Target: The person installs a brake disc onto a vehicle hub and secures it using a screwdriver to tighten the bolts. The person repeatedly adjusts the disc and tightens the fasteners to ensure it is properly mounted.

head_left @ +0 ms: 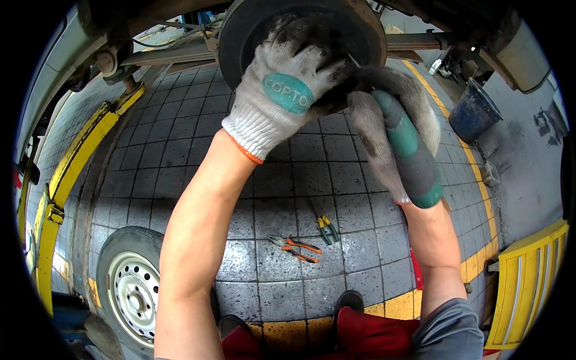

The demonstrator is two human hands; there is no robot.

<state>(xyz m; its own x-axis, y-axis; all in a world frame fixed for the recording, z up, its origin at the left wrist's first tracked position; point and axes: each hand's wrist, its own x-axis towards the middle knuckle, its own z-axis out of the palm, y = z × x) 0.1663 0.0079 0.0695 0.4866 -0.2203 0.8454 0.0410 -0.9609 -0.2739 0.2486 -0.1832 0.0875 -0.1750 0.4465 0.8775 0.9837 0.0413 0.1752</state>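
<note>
The round dark brake drum (237,45) hangs at the top middle under a raised vehicle. Across its face lies my left hand (288,78) in a white glove with blackened fingers. Its fingers are bent, and their tips blend into the dark metal, so what they hold is hidden. My right hand (375,129), gloved too, is closed around a thick green and grey tool handle (408,147), which looks like a screwdriver's. The handle points up toward the drum's lower right edge. Its working end is hidden among the dark glove fingers.
Combination pliers (297,248) and green-yellow pliers (327,230) lie on the tiled floor below my hands. A wheel (132,288) is at lower left, beside a yellow lift arm (78,159). To the right are a black bucket (474,111) and a yellow cabinet (528,282).
</note>
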